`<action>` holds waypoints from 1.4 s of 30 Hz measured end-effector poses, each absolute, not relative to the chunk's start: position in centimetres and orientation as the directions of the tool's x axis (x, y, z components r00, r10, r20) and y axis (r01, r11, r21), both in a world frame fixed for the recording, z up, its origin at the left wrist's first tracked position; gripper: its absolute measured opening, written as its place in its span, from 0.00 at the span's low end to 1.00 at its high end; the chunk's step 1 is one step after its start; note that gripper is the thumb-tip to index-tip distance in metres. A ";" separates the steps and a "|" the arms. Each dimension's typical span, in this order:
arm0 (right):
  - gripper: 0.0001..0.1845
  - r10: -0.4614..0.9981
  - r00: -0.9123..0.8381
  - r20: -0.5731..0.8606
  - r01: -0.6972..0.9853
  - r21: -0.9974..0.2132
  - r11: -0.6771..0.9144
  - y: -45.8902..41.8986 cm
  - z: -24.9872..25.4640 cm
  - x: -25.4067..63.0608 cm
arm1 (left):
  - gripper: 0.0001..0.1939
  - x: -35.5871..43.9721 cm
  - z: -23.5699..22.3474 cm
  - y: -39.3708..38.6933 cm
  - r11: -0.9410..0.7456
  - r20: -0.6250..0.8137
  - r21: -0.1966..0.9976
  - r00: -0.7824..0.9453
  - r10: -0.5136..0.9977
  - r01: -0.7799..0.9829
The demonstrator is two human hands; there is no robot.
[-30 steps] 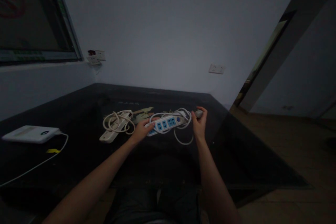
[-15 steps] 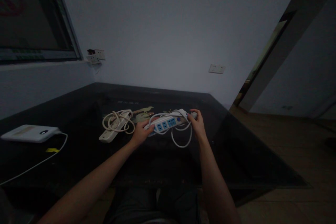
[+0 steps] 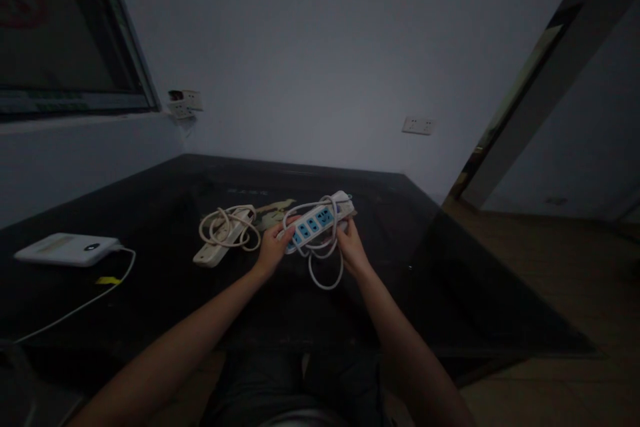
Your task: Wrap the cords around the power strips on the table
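Note:
A white power strip point(image 3: 313, 225) with blue sockets is held up at a slant above the dark table, its right end higher. Around it loops its own white cord point(image 3: 326, 287), one loop hanging below. My left hand point(image 3: 273, 248) is closed on the strip's left end, thumb over the top face. At the right end, my right hand point(image 3: 352, 247) grips from below and the side; its fingertips are partly hidden behind the strip and cord. Left of my hands lies a second, cream power strip point(image 3: 213, 253), with its cord point(image 3: 220, 227) coiled on top.
A white box-shaped device point(image 3: 67, 249) with a white cable point(image 3: 90, 305) lies on the table's left, near a yellow tag point(image 3: 107, 280). The black table point(image 3: 425, 300) meets the wall behind, which carries sockets point(image 3: 418, 125). A window point(image 3: 65, 33) is at left.
The white power strip's right end has turned upward, showing its socket face more. My right hand has moved left and lower along that end, and the hanging cord loop has shifted left.

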State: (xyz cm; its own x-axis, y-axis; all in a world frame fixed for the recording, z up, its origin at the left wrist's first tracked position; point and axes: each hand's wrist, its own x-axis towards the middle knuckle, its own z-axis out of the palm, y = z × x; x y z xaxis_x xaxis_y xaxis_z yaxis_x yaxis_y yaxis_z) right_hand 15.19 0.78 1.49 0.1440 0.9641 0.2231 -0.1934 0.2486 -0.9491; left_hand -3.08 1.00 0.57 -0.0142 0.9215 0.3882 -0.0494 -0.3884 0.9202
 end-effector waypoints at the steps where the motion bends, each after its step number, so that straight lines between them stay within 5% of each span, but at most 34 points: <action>1: 0.20 0.959 0.164 0.232 -0.165 -0.952 0.259 0.8 1.3 15.1 | 0.28 -3.0 0.5 1.1 -0.374 0.374 0.927 -0.016 0.927 -0.033; 8: 0.21 0.937 0.179 0.300 0.082 -0.954 0.290 0.6 1.5 15.8 | 0.26 -3.0 1.0 1.0 -0.474 0.444 0.862 0.182 0.877 0.180; 14: 0.16 0.909 0.176 0.377 0.399 -0.872 0.284 -0.3 2.8 16.3 | 0.30 -2.9 2.2 0.6 -0.476 0.428 0.875 0.321 0.845 0.084; 25: 0.17 0.882 0.106 0.459 0.555 -0.763 0.330 -0.5 2.1 15.4 | 0.32 -2.2 2.7 -0.6 0.041 0.067 0.974 0.454 0.888 -0.222; 32: 0.14 0.881 0.195 0.432 0.376 -0.862 0.340 0.1 3.0 16.9 | 0.32 -2.5 3.0 -0.9 0.128 0.029 0.942 0.455 0.890 -0.311; 37: 0.21 0.937 0.284 0.202 -0.018 -0.976 0.216 1.2 2.8 18.1 | 0.32 -2.8 3.2 -0.6 0.098 0.085 0.911 0.415 0.906 -0.401; 42: 0.22 0.952 0.298 0.070 -0.136 -0.984 0.115 2.2 1.6 19.5 | 0.32 -3.0 4.0 -0.8 0.046 0.140 0.892 0.372 0.917 -0.449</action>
